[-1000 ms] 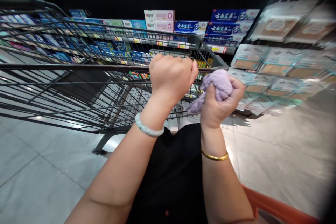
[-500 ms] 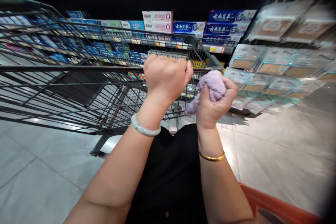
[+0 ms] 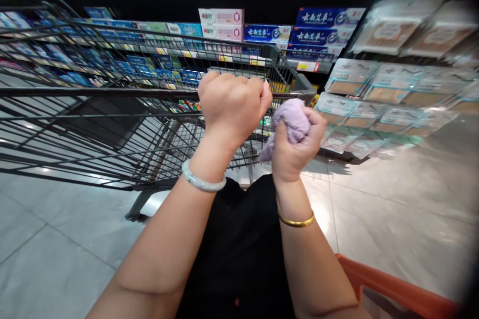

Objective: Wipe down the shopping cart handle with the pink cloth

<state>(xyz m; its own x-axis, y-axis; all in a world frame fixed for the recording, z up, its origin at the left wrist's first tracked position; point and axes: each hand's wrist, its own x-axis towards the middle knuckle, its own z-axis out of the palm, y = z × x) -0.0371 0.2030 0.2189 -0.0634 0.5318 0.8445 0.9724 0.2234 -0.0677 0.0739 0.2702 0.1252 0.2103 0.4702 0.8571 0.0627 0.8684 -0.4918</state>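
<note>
My left hand point(image 3: 231, 104) is a closed fist wrapped over the top rail of a black wire shopping cart point(image 3: 93, 109). A pale green bangle sits on that wrist. My right hand point(image 3: 295, 152) is just to its right, fingers closed round a bunched purple cloth point(image 3: 290, 119) held against the cart's near corner. A gold bangle is on the right wrist. The cart basket stretches away to the left, and I see nothing inside it.
Shelves of boxed toothpaste point(image 3: 322, 30) run behind the cart. Hanging packets point(image 3: 377, 94) fill a rack at the right. An orange basket rim point(image 3: 396, 291) shows at the bottom right. Grey floor tiles point(image 3: 392, 209) lie below.
Both hands and the cloth have drifted slightly left and up in the view; the grip on the cart rail and on the cloth is unchanged.
</note>
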